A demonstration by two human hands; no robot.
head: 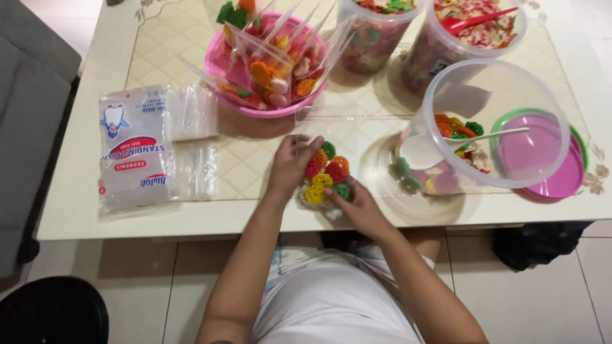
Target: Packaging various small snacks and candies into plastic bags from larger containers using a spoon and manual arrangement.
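A: Surface?
B: White table [76, 216] with a patterned mat, pale tile floor below, grey seat at left.
A: Hands?
B: Left hand [294, 162] and right hand [357, 204] are together, both closed on a small clear bag of coloured crackers [326, 177] near the front edge.
A: Room to move?
B: Pouch pack [134, 150] left, pink bowl [268, 57] behind, tilted clear tub [491, 127] right; bare strip along the front edge.
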